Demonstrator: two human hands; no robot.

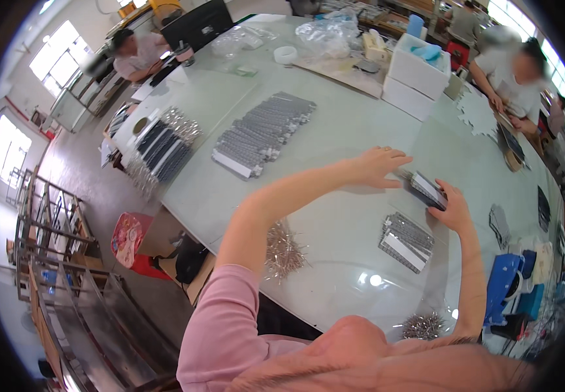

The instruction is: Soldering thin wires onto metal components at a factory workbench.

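A small stack of dark grey strips with a white top piece [428, 189] lies on the pale table, right of the middle. My right hand [452, 208] grips its near right end between thumb and fingers. At the stack's far left end, where thin wire-like ends stick out, my left hand [380, 167] hovers or rests with its fingers stretched out; whether it touches the stack I cannot tell. Just nearer to me is a pile of grey textured strips with white pieces [406, 242]. Loose silvery wire bunches [284, 251] lie under my left arm and near my right forearm.
Rows of grey strips [263, 134] and a bundle of dark strips with silvery ends [165, 147] lie at the left. White foam boxes [414, 78] stand at the back. Blue tools [503, 287] crowd the right edge. A co-worker [511, 85] sits at the far right, another at the far left.
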